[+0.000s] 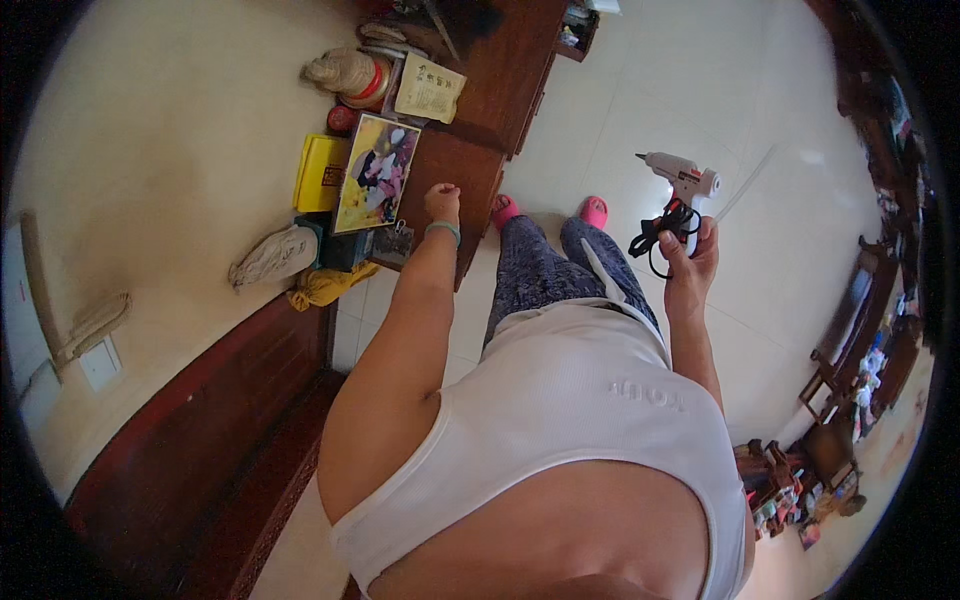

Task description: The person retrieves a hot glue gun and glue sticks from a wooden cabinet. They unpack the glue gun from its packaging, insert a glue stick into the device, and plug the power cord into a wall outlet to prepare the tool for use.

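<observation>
My right hand (692,268) is wrapped round the handle of a white hot glue gun (682,176), held out to the right above the floor. Its dark nozzle points to the left. A black cord (672,226) hangs bundled against the handle and my fingers. From the rear of the gun a long, clear glue stick (748,186) appears to stick out. My left hand (443,203) is closed in a loose fist over the brown wooden cabinet top (450,165), with a green band on the wrist. Nothing shows between its fingers. Close beside it stands a colourful picture (378,172).
On the cabinet along the left wall are a yellow box (320,172), a beige packet (430,88) and a jar with a cloth cover (350,76). A dark red wooden bench (200,420) lies at lower left. Dark furniture (850,310) lines the right side, beyond pale floor tiles (770,90).
</observation>
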### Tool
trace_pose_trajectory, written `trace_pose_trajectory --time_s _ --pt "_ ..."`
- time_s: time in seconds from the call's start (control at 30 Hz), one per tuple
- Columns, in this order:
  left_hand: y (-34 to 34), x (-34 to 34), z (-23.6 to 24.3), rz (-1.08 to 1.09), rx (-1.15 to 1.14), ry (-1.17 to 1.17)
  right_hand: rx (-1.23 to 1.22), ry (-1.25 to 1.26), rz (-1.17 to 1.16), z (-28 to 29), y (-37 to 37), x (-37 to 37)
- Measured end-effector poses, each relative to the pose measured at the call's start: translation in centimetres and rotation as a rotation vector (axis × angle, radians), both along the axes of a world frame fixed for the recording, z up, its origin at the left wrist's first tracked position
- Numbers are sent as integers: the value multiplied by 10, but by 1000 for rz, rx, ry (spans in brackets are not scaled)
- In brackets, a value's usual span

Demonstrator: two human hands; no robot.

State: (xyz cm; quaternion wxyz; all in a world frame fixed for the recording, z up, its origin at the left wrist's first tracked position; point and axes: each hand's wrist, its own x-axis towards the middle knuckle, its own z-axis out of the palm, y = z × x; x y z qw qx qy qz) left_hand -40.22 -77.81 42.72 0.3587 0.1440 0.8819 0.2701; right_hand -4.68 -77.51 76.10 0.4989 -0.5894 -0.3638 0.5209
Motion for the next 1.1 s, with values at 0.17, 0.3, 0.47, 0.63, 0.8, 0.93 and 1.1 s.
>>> trace_pose_trajectory --time_s 0.17,0.3,0.47,0.63,0.8,0.93,1.1 --pt "-2 -17 -32 124 85 -23 13 118 -69 26 -7 -27" --pt "37 -5 0 452 1 -388 23 61 -135 33 -4 -30" --pt "74 109 170 -386 433 -1092 104 59 -192 28 7 -14" --pt "72 224 353 -895 770 -1387 250 94 -199 43 23 6" --pt "92 288 376 -1350 726 -610 343 206 -132 42 43 74" --pt "111 338 389 -1220 723 -861 472 403 -49 37 63 125" --pt "143 405 397 -1135 649 -951 480 460 -73 40 85 200"
